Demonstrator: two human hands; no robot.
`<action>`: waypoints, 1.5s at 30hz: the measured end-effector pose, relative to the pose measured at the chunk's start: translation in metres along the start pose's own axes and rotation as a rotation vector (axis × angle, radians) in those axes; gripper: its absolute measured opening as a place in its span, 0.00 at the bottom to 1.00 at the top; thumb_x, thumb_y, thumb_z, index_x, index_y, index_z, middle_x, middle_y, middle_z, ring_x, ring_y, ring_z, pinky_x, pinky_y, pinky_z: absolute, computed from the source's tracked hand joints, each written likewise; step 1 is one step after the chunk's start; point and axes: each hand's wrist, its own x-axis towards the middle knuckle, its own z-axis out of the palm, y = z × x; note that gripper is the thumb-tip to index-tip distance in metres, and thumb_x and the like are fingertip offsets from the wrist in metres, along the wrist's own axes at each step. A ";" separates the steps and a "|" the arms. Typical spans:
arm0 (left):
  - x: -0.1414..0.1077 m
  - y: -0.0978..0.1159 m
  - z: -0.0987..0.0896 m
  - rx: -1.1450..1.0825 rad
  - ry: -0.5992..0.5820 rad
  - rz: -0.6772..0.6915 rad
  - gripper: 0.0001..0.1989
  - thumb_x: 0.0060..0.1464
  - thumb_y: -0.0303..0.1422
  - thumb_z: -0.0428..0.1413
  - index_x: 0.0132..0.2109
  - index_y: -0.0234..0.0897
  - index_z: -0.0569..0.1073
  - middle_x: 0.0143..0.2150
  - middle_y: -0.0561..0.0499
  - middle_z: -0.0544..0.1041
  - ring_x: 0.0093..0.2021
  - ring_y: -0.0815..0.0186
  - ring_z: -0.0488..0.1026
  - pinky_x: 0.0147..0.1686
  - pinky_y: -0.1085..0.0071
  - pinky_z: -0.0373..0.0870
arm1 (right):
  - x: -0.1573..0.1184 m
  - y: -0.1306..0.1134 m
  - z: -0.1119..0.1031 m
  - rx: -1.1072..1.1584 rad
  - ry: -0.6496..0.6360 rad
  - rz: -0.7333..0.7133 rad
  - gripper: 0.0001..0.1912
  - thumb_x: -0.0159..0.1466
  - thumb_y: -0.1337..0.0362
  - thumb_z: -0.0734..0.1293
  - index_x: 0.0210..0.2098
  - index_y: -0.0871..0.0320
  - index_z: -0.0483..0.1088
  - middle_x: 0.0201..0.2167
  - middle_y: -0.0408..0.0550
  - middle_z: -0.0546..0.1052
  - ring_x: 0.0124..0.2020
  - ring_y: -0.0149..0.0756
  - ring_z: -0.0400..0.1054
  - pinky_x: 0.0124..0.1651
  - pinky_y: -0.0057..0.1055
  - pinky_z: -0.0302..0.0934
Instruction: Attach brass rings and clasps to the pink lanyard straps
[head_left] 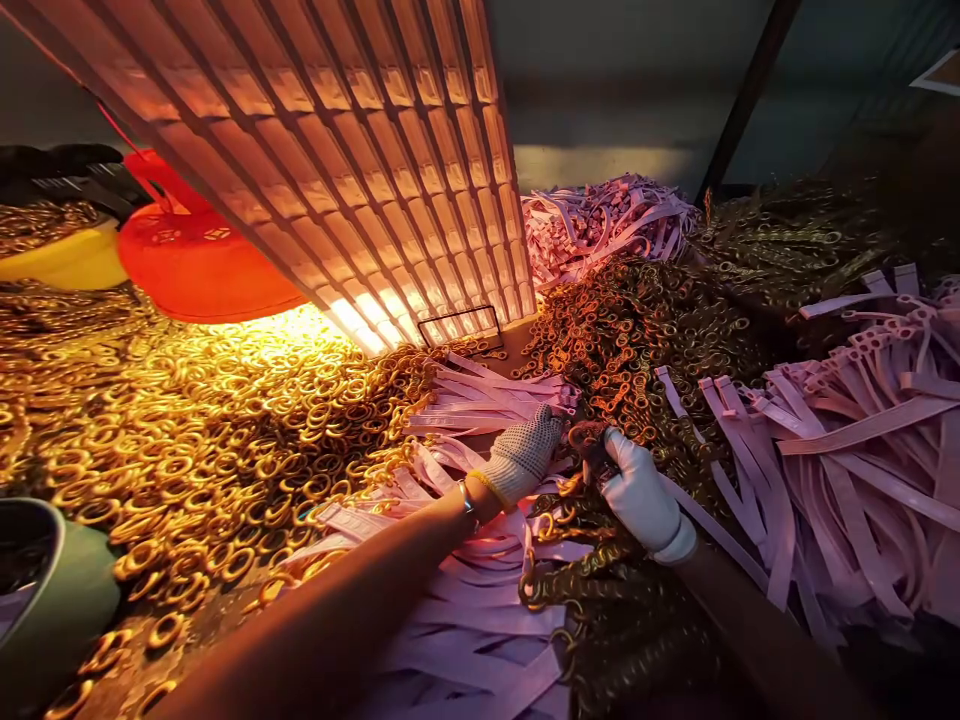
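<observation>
My left hand (527,455), in a knitted glove with dark dots, is closed with its fingers curled beside the looped ends of pink straps (495,395). What its fingertips pinch is hidden. Close to its right, my right hand (637,495) in a white glove is closed around a small dark brownish thing (595,448), too dim to make out. Below both hands lie more pink straps (480,605), and gold-coloured metal rings and clasps (630,620) lie in rows at their right ends.
Loose gold rings (300,420) cover the left side. A ribbed translucent panel (360,170) slants above them, beside a glowing orange-red lamp shade (202,255). A clasp heap (637,320) lies beyond the hands; pink straps (825,450) pile up right. A green bowl (82,590) stands front left.
</observation>
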 end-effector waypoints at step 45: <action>-0.079 -0.016 -0.046 -0.405 -0.039 -0.263 0.13 0.49 0.42 0.63 0.33 0.37 0.72 0.19 0.58 0.66 0.16 0.75 0.57 0.14 0.79 0.54 | 0.032 -0.024 0.056 -0.656 -0.299 -0.122 0.16 0.61 0.76 0.60 0.45 0.62 0.71 0.39 0.57 0.79 0.41 0.45 0.74 0.44 0.34 0.65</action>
